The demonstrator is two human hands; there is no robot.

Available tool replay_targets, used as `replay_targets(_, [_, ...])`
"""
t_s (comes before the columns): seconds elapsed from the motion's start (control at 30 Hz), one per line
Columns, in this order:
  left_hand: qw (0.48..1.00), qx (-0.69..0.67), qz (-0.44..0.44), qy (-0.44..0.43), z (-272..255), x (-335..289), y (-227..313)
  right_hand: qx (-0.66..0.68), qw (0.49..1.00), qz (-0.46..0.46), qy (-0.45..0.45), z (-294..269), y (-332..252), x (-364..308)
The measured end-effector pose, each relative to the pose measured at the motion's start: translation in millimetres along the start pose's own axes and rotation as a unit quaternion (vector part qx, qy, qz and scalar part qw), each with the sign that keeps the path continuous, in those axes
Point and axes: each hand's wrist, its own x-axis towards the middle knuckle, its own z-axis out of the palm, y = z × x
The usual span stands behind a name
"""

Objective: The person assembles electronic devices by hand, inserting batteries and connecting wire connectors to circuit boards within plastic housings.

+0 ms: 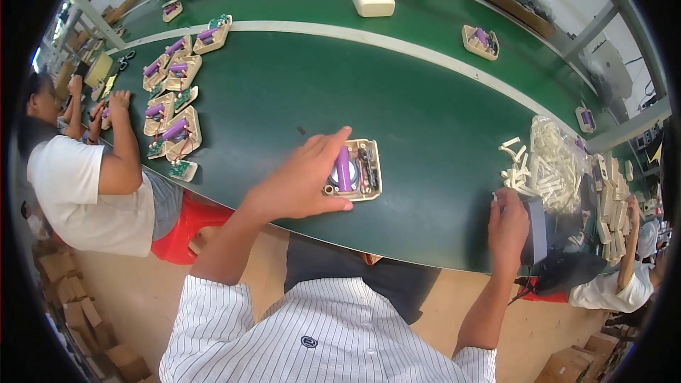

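A cream plastic device housing [378,170] lies open on the green table in front of me, with a purple cylindrical battery [344,169] and wiring inside. My left hand [301,177] grips it from the left, fingers at the top edge and thumb along the bottom, hiding its left wall. Farther right, my right hand [508,218] is closed with fingertips pinched together; a small pale tip shows there, too small to name. That hand is beside a grey box-shaped object [535,230], just below loose cream plastic pieces [516,170].
A clear bag of cream pieces [553,163] lies at right, beside stacked cream housings [611,206]. Several open housings [186,135] with batteries and green boards line the left. A raised strip [369,39] crosses behind, with a closed cream device [373,1] beyond. Co-workers sit on both sides.
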Motion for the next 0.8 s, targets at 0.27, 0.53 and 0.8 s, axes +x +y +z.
replay_targets(0.27, [0.995,0.015,0.098,-0.016,3.9,0.9,11.5,0.132,0.99,-0.039,-0.013,-12.3,-17.0,4.7])
replay_targets(0.53, [0.97,0.061,0.184,0.147,40.0,-17.8,-10.2,0.414,0.896,0.067,-0.145,4.4,-59.8,-11.0])
replay_targets(0.8, [0.986,0.003,0.147,0.077,28.0,3.5,-6.9,0.462,0.86,0.048,-0.211,34.3,-141.4,-7.2])
